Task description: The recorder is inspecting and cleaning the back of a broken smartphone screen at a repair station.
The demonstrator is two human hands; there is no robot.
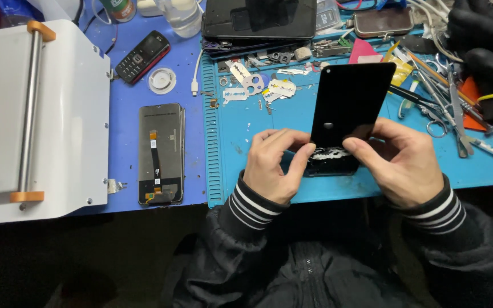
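The white machine [35,120] fills your desk's left edge, clear of the work. On the blue mat [258,122] near the front edge, you tilt the black phone panel [349,102] upright, its cracked lower end exposed. Your left hand [272,165] and right hand [397,162] each keep a narrow pinching grip on that end, steadying it. Razor blades [258,86] lie behind, within reach.

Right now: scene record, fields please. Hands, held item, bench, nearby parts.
left hand: pinches lower left edge of black phone panel
right hand: grips panel's lower right edge
panel: tilted up, whitish residue along its bottom edge
surface: teal work mat on a blue table
left of mat: phone screen assembly, button phone, white machine
behind: razor blades, tweezers and tools
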